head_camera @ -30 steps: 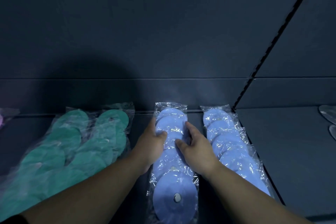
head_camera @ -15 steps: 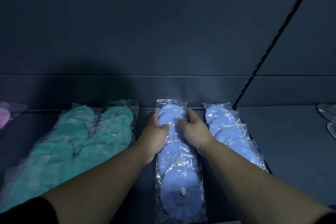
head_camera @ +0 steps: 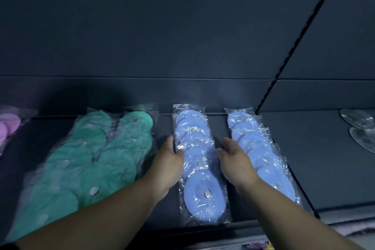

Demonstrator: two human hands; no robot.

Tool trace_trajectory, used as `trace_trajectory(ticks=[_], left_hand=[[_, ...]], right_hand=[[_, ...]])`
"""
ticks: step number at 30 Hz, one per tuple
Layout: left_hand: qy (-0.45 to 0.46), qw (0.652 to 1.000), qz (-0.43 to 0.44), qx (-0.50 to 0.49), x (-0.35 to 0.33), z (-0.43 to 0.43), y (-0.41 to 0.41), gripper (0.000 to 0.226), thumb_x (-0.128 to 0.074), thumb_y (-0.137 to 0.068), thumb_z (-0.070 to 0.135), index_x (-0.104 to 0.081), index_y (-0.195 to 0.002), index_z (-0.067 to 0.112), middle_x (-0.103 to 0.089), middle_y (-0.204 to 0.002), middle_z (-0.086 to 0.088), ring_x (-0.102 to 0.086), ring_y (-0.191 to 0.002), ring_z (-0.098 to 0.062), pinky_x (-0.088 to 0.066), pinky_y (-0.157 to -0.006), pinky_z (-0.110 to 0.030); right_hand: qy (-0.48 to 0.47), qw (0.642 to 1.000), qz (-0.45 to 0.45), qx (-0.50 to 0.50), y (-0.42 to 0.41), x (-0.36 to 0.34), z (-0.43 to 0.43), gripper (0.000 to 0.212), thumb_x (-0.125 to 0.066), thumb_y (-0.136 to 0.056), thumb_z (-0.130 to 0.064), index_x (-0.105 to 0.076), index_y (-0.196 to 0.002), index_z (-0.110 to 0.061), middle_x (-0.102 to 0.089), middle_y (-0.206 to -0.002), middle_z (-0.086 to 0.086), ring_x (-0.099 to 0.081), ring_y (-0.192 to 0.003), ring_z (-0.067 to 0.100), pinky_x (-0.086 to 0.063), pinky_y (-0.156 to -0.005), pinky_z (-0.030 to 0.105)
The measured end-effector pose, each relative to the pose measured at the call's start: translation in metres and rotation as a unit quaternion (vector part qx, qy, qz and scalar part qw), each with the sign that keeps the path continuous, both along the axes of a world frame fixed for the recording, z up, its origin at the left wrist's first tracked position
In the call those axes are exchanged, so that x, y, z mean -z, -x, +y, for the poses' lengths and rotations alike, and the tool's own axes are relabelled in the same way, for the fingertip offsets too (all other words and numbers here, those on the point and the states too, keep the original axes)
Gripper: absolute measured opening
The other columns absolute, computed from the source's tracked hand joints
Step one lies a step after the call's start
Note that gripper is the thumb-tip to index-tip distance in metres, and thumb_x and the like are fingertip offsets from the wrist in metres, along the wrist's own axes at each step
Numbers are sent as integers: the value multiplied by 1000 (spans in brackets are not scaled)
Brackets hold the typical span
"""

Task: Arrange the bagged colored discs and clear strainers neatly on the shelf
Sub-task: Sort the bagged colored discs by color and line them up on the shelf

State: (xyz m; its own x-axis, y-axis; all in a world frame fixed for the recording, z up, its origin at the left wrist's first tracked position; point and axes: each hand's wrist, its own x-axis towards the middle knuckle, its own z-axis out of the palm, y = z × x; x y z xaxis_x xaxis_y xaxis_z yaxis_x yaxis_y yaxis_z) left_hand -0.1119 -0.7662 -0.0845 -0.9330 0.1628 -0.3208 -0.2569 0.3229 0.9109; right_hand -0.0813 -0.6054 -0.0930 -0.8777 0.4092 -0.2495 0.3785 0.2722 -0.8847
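A clear bag of blue discs (head_camera: 199,191) lies lengthwise on the dark shelf (head_camera: 324,160), straight in front of me. My left hand (head_camera: 169,158) rests against its left edge with the thumb on the plastic. My right hand (head_camera: 233,158) sits at its right edge with relaxed fingers, in the gap before a second bag of blue discs (head_camera: 250,138). Two overlapping bags of green discs (head_camera: 85,160) lie to the left. Clear strainers (head_camera: 358,121) show at the far right edge.
A bag of pink discs (head_camera: 9,128) peeks in at the far left. The dark back wall (head_camera: 182,46) rises right behind the bags. A slotted upright (head_camera: 300,34) divides the shelf bays. Bare shelf lies between the right blue bag and the strainers.
Both hands have come off the top of the middle blue bag and moved apart to its two sides. The bag now lies straighter, with its far end at the back wall.
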Motion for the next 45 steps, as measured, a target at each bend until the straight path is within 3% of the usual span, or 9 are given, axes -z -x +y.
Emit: trace_trajectory(ticks=[4, 8, 16, 21, 25, 29, 37, 42, 45], left_hand=[[-7, 1000, -18, 4, 7, 0, -12, 45, -44, -97, 25, -40, -142, 30, -62, -118, 10, -59, -101, -9, -46, -94, -29], [-8, 1000, 1, 11, -1, 1, -13, 43, -46, -97, 21, -41, -139, 30, -61, -104, 15, -55, -82, -6, -41, -71, -20], [12, 999, 14, 45, -1, -2, -8, 39, -50, -94, 16, -42, -123, 41, -55, -98, 20, -54, -87, -2, -40, -72, -13], [-11, 1000, -15, -23, 12, -8, -21, 60, -50, -95, 35, -25, -149, 28, -41, -144, 9, -40, -132, -10, -30, -110, -29], [-65, 996, -49, -24, 24, -4, -47, 72, -55, -91, 36, -16, -151, 28, -46, -142, 10, -48, -126, -8, -34, -112, -33], [-88, 995, -43, -27, 22, 0, -55, 81, -59, -85, 38, -13, -151, 32, -51, -139, 5, -56, -119, -13, -42, -106, -37], [-33, 999, 12, 4, 19, 0, -55, 74, -57, -91, 26, -14, -150, 31, -37, -150, 5, -47, -129, -13, -36, -111, -38], [-21, 999, 28, 11, 17, 8, -49, 73, -54, -92, 21, -12, -150, 35, -30, -154, 7, -43, -132, -12, -35, -112, -38], [-4, 1000, 30, 9, 21, 7, -53, 75, -53, -92, 17, -9, -152, 29, -23, -156, 8, -32, -139, -11, -28, -116, -37]], right_hand=[[31, 999, -8, -4, -11, 8, -5, 42, -51, -96, -17, -45, -138, -20, -59, -124, -12, -55, -113, 8, -38, -98, 23], [48, 999, 9, -3, -9, 9, -8, 43, -51, -97, -16, -44, -139, -20, -56, -124, -11, -52, -114, 7, -34, -99, 21], [50, 998, 25, -27, -13, 7, -12, 37, -50, -97, -11, -49, -130, -28, -60, -109, -25, -57, -104, -3, -39, -93, 17], [19, 999, 25, 8, -37, 4, -11, 44, -55, -95, -19, -42, -136, -30, -59, -120, -13, -56, -110, 7, -40, -98, 22], [58, 998, 33, 4, -61, 3, -27, 46, -52, -96, -14, -35, -133, -36, -59, -112, -13, -56, -79, -12, -39, -61, -2], [45, 996, 77, -16, -68, 4, -38, 54, -52, -94, -3, -33, -141, -23, -48, -101, -35, -49, -82, -33, -34, -68, -6], [72, 992, 103, -19, -63, 0, -42, 53, -48, -94, 4, -33, -132, -31, -54, -99, -27, -53, -74, -28, -40, -62, -2], [37, 994, 105, -20, -50, 1, -35, 56, -51, -94, -2, -28, -135, -35, -50, -106, -35, -50, -92, -29, -43, -80, 1], [17, 997, 72, -29, -53, 4, -30, 57, -53, -94, -9, -26, -134, -38, -52, -112, -29, -51, -85, -29, -38, -66, -5]])
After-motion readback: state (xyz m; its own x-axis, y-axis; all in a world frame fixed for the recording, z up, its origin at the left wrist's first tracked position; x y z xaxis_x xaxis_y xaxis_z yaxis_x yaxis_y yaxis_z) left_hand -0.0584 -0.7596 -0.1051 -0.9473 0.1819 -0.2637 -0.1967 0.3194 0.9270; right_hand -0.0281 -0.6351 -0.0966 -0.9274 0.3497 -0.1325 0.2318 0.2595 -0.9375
